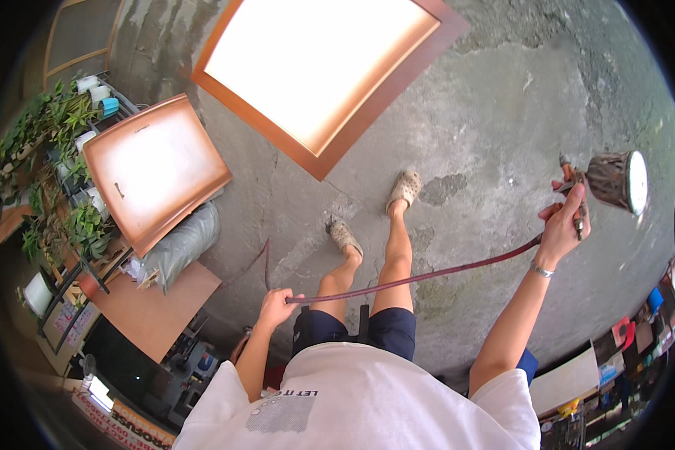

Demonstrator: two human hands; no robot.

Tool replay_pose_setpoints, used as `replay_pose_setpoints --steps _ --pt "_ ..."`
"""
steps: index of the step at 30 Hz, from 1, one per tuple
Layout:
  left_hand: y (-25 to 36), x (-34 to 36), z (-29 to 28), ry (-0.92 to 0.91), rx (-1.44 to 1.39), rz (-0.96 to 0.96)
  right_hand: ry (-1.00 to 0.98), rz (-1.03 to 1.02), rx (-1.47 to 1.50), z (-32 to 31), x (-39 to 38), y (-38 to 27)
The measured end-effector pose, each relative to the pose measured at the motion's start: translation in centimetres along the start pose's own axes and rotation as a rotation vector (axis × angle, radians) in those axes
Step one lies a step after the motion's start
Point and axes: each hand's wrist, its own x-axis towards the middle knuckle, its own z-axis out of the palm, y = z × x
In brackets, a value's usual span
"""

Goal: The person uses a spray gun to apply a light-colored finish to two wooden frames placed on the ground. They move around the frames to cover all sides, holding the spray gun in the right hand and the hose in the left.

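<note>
While held, sprayer [609, 180] clears panel's edge [386, 97].

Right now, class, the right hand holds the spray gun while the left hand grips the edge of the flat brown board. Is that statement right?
Not quite: the left hand grips the dark red hose, not the flat brown board, as the head view shows. The right hand does hold the spray gun.

I watch through one wide fisheye view, looking steeply down from head height. The shirt [375, 397] is close, along the lower edge; the floor [502, 135] lies farther below.
</note>
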Motion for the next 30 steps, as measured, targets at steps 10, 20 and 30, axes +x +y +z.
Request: replay_pose_setpoints --steps 10,20,30 --pt "-13.9 -2.9 -1.9 0.35 -0.351 -0.225 -0.064 -0.13 0.111 4.3 -10.7 -23.1" --pt "-28.6 9.4 -24.3 0.466 -0.522 0.08 -0.08 -0.319 0.182 18.1 -24.0 -46.8" --pt "-35.5 18.8 -44.1 0.267 -0.378 0.121 0.075 -0.305 0.166 27.8 -29.5 -59.4"
